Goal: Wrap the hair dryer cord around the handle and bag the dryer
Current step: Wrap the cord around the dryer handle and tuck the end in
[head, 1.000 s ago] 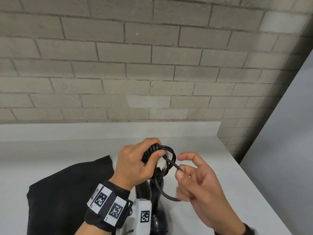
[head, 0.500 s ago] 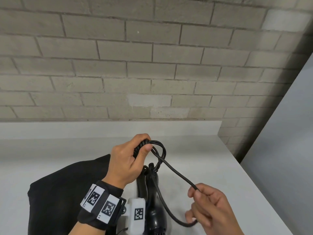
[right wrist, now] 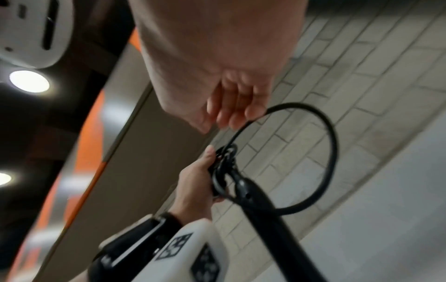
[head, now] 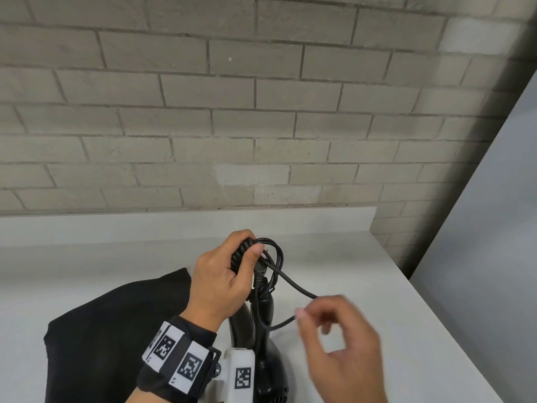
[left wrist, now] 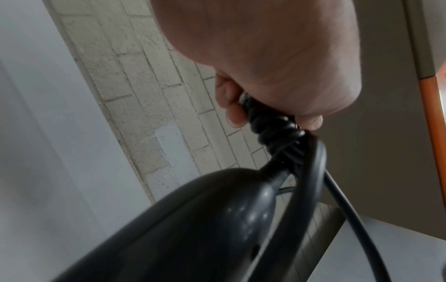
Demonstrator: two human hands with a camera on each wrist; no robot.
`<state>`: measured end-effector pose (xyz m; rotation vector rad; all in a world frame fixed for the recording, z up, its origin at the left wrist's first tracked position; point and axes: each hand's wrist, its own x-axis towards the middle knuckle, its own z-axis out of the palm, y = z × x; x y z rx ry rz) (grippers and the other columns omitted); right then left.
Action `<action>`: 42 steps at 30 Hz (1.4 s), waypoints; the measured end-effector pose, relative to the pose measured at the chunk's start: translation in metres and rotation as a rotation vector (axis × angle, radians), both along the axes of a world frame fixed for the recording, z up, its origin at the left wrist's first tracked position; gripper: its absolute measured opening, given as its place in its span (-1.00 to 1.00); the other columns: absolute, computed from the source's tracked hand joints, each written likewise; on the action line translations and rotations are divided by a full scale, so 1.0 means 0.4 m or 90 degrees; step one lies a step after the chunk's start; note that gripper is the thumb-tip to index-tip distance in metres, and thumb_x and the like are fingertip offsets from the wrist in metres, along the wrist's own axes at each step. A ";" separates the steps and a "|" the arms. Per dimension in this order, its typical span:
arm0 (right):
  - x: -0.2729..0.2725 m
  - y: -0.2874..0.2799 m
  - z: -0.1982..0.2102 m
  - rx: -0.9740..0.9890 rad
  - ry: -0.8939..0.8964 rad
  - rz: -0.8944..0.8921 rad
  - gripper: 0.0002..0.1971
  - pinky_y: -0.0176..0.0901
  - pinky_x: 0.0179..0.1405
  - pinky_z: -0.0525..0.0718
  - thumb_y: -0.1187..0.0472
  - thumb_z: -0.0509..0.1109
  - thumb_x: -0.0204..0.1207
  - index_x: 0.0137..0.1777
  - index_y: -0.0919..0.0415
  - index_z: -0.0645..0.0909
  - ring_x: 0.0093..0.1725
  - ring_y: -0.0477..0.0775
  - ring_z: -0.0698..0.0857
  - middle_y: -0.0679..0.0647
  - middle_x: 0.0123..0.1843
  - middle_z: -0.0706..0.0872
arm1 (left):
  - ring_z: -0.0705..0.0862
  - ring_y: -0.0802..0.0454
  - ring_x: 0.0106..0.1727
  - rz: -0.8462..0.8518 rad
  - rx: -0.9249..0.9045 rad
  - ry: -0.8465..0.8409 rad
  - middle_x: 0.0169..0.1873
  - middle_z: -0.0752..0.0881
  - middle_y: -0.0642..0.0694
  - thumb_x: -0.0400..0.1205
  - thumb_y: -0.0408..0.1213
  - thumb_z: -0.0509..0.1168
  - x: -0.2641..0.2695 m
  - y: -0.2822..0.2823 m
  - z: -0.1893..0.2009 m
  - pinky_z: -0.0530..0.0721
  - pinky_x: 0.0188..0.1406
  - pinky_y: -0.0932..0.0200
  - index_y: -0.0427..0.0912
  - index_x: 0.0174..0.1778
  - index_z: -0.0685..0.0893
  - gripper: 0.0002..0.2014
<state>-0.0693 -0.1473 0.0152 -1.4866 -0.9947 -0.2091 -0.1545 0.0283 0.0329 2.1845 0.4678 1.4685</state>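
My left hand (head: 229,274) grips the wound coils of the black cord (head: 293,285) at the end of the black hair dryer's (head: 268,359) handle, thumb pressed on the coils. The dryer points toward me, low in the head view. A free loop of cord runs right to my right hand (head: 305,312), which pinches it with curled fingertips; that hand is blurred. The left wrist view shows my left hand (left wrist: 265,118) curled round the coils (left wrist: 272,133) above the dryer (left wrist: 193,229). In the right wrist view my right hand (right wrist: 239,116) holds the wide cord loop (right wrist: 332,152).
A black cloth bag (head: 116,330) lies flat on the white counter (head: 363,286), left of the dryer and partly under my left forearm. A brick wall (head: 261,126) rises behind the counter's raised back edge. The counter ends at the right, beside a grey panel (head: 494,228).
My right hand drew the cord out down and to the right, then came back up toward the dryer handle with the loop slack. My left hand kept its grip on the coils.
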 end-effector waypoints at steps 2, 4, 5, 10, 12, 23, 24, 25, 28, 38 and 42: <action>-0.029 0.028 -0.009 -0.111 -0.026 0.087 -0.83 -0.46 -0.26 0.50 -0.11 0.49 0.36 -0.19 -0.07 0.64 -0.24 -0.14 0.62 -0.21 -0.29 0.66 | 0.53 0.22 -0.53 0.001 0.001 0.003 -0.53 0.58 0.17 0.71 0.10 0.19 0.003 -0.006 0.000 0.44 -0.48 0.43 0.01 -0.02 0.64 -0.74; -0.042 0.056 -0.034 -0.212 -0.043 0.092 -0.71 -0.51 -0.18 0.50 -0.29 0.42 0.35 -0.06 -0.15 0.62 -0.09 -0.22 0.63 -0.39 -0.22 0.65 | 0.54 0.22 -0.53 -0.004 0.005 0.005 -0.53 0.58 0.21 0.71 0.06 0.21 0.005 -0.013 0.002 0.45 -0.48 0.43 -0.02 -0.02 0.65 -0.75; -0.047 0.069 -0.045 -0.231 -0.068 0.077 -0.70 -0.54 -0.18 0.50 -0.32 0.38 0.37 -0.04 -0.18 0.60 -0.08 -0.25 0.61 -0.48 -0.23 0.59 | 0.55 0.23 -0.53 -0.005 0.008 0.005 -0.52 0.58 0.22 0.71 0.04 0.21 0.005 -0.015 0.003 0.46 -0.48 0.43 -0.02 -0.02 0.66 -0.76; -0.038 0.079 -0.041 -0.223 -0.074 0.154 -0.91 -0.33 -0.22 0.62 -0.06 0.32 0.58 0.01 -0.13 0.60 -0.13 -0.16 0.64 -0.31 -0.25 0.64 | 0.63 0.17 -0.49 0.001 -0.003 0.007 -0.50 0.65 0.12 0.70 0.06 0.21 -0.007 -0.005 0.005 0.58 -0.48 0.26 0.01 -0.01 0.65 -0.77; -0.011 0.049 -0.012 -0.203 -0.032 0.270 -0.90 -0.27 -0.11 0.65 0.07 0.38 0.61 0.06 -0.14 0.67 -0.09 -0.14 0.69 -0.22 -0.15 0.70 | 0.59 0.20 -0.51 0.004 -0.015 -0.002 -0.51 0.62 0.12 0.70 0.06 0.22 -0.017 0.001 0.004 0.51 -0.49 0.37 -0.01 -0.03 0.67 -0.76; 0.247 -0.100 -0.152 -0.484 -0.534 0.161 -0.74 -0.30 0.61 0.15 0.19 0.67 0.14 -0.21 -0.12 0.74 -0.18 -0.26 0.62 -0.21 -0.37 0.59 | 0.44 0.13 -0.55 -0.021 -0.068 -0.005 -0.51 0.52 0.02 0.69 0.06 0.23 -0.021 0.009 -0.005 0.40 -0.52 0.31 0.02 -0.09 0.67 -0.78; 0.256 -0.095 -0.182 -0.489 -0.569 0.136 -0.75 -0.28 0.62 0.10 0.18 0.68 0.05 -0.32 -0.10 0.73 -0.21 -0.21 0.66 -0.20 -0.42 0.59 | 0.45 0.10 -0.55 -0.024 -0.066 -0.003 -0.51 0.52 0.01 0.69 0.07 0.23 -0.019 0.006 -0.004 0.42 -0.54 0.25 0.02 -0.09 0.67 -0.77; 0.252 -0.095 -0.194 -0.498 -0.592 0.125 -0.83 -0.26 0.62 0.09 0.14 0.65 0.08 -0.40 -0.08 0.72 -0.22 -0.17 0.72 -0.20 -0.45 0.60 | 0.46 0.09 -0.55 -0.029 -0.063 -0.001 -0.51 0.53 0.00 0.69 0.07 0.23 -0.017 0.004 -0.003 0.43 -0.55 0.22 0.02 -0.09 0.67 -0.76; 0.213 -0.094 -0.197 -0.385 -0.565 0.160 -0.70 -0.25 0.26 0.57 0.06 0.32 0.60 -0.38 -0.03 0.69 -0.20 -0.13 0.72 -0.15 -0.36 0.63 | 0.46 0.11 -0.55 -0.040 -0.052 0.007 -0.49 0.54 0.00 0.69 0.08 0.22 -0.010 -0.006 0.002 0.41 -0.54 0.31 0.02 -0.08 0.66 -0.76; 0.003 0.020 -0.073 -0.045 -0.169 -0.043 -0.60 -0.50 0.22 0.47 0.02 0.43 0.46 0.28 -0.06 0.46 0.16 -0.17 0.57 -0.12 0.17 0.55 | 0.48 0.11 -0.57 -0.046 -0.026 0.025 -0.56 0.53 0.05 0.70 0.06 0.23 -0.003 -0.039 0.013 0.43 -0.55 0.32 -0.01 -0.05 0.66 -0.77; 0.021 0.031 -0.048 -0.120 -0.121 0.044 -0.76 -0.61 -0.30 0.46 0.11 0.36 0.54 0.09 -0.27 0.50 -0.33 -0.33 0.57 -0.32 -0.07 0.62 | 0.51 0.09 -0.55 -0.014 -0.016 0.048 -0.54 0.55 0.06 0.71 0.11 0.19 -0.015 -0.032 0.012 0.51 -0.57 0.16 0.03 -0.03 0.64 -0.75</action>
